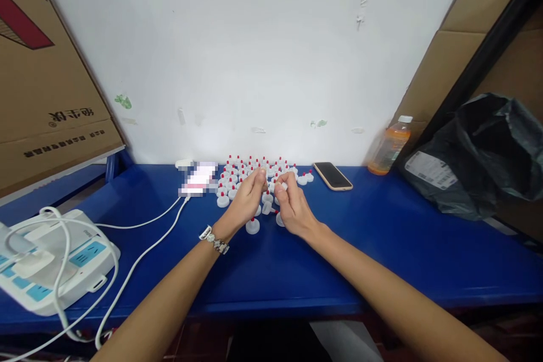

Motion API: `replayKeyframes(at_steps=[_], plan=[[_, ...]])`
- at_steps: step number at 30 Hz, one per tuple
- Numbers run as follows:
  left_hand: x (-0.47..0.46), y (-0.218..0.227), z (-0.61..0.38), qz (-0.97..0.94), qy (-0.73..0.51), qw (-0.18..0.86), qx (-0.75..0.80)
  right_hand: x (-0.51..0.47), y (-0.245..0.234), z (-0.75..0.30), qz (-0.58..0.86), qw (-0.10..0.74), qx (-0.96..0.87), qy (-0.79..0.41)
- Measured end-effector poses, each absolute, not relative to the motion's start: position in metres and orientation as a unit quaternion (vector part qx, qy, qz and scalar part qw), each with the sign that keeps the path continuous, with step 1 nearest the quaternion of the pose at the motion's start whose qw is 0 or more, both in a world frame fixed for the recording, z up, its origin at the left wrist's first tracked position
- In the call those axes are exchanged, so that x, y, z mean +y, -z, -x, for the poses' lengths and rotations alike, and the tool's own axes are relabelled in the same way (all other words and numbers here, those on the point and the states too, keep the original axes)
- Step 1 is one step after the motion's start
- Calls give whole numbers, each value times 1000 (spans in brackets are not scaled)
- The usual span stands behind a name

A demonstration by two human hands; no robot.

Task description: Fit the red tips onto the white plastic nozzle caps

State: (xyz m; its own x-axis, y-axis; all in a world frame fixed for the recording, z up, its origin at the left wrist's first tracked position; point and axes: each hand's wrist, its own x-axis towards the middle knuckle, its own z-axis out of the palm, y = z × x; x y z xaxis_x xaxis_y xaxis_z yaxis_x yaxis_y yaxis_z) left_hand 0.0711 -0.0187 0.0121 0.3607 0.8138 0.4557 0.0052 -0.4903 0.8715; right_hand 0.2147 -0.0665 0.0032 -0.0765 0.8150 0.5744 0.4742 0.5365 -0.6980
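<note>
White nozzle caps with red tips (223, 201) stand in a dense cluster on the blue table (339, 249) by the wall. My left hand (246, 198), with a bracelet (214, 239) at its wrist, is closed in a pinch over the middle of the cluster. Just beside it, my right hand (292, 206) is closed too, thumb against curled fingers. A bit of white shows at the right fingertips, but what either hand holds is too small and covered to make out. Below the hands, one cap (253, 227) stands apart, and another cap (268, 209) lies on its side.
A phone (333, 176) lies right of the caps, and a blurred-out phone-like device (198, 180) with cables lies left. A power strip (63, 266) sits front left. An orange drink bottle (389, 146) and a black plastic bag (462, 164) stand right. A cardboard box (51, 79) rises left.
</note>
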Motion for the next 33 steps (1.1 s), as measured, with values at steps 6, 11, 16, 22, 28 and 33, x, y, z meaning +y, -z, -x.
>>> replayKeyframes(at_steps=[6,11,16,22,28,33], plan=[[-27,-12,-73,-741,-465,368,315,-66,0,-211,425,516,-722,-175],[-28,-14,-74,-771,-462,302,319,-66,4,-202,422,543,-707,-166],[-27,-12,-81,-772,-481,218,353,-64,6,-194,482,535,-682,-125],[-27,-9,-81,-777,-471,236,344,-64,1,-197,495,523,-678,-151],[-21,-14,-72,-740,-465,390,291,-59,-4,-207,473,540,-665,-204],[-15,-20,-65,-709,-484,440,261,-52,-9,-222,436,531,-695,-214]])
